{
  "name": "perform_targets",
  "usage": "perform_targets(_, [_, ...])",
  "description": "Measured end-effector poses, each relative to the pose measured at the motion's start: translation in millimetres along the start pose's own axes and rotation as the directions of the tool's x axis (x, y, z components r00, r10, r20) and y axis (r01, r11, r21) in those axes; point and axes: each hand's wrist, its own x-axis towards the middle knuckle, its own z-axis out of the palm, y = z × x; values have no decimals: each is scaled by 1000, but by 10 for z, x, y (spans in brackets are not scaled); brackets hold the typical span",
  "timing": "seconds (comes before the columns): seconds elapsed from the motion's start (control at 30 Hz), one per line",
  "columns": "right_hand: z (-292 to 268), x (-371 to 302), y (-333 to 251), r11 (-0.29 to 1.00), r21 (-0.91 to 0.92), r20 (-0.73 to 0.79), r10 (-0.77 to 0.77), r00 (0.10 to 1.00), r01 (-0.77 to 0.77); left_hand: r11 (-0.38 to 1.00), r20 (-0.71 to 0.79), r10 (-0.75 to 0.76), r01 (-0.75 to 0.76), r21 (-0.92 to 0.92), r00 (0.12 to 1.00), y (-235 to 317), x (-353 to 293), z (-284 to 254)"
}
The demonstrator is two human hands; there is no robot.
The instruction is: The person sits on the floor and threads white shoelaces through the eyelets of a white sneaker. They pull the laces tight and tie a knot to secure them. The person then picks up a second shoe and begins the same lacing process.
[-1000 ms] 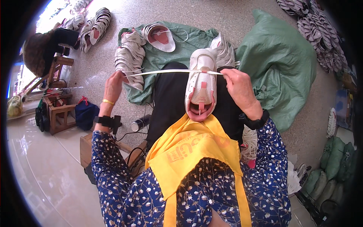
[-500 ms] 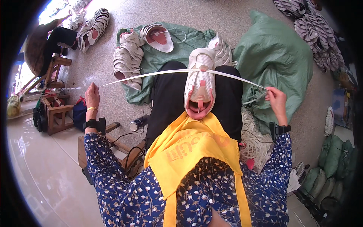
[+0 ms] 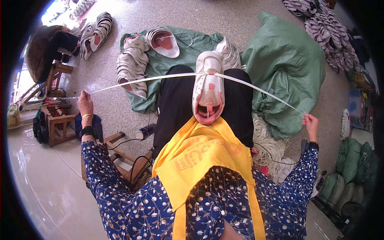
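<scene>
A white shoe (image 3: 208, 88) with pink trim rests between my knees, its toe pointing away and its opening toward me. One white shoelace (image 3: 160, 77) passes through the front of its lacing and stretches out to both sides. Far out on the left, my left hand (image 3: 85, 105) pinches one end of the lace. On the right, my right hand (image 3: 311, 125) pinches the other end, held lower than the left one. Both sides of the lace look drawn out, with a slight curve.
A green sheet (image 3: 160, 94) on the floor bears stacked white shoe uppers (image 3: 132, 64). Right of my knees stands a bulging green sack (image 3: 284, 72), with a heap of white laces (image 3: 270, 144) below it. Left are a wooden stool (image 3: 60, 120) and a can (image 3: 145, 131). A person (image 3: 48, 50) sits far left.
My right hand has moved outward to the right and toward me with its lace end. My left hand has shifted a little further left. The lace now spans wider through the shoe.
</scene>
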Motion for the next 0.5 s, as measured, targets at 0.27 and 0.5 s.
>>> perform_targets(0.27, [-379,-244,247,986,-80,-46,143,989,-147,1000,-21,-23,23,-1,1000,-167,-4,-214])
perform_targets(0.5, [-682,-320,525,972,-136,-135,172,976,-190,1000,-81,-14,13,-14,997,-260,122,-340])
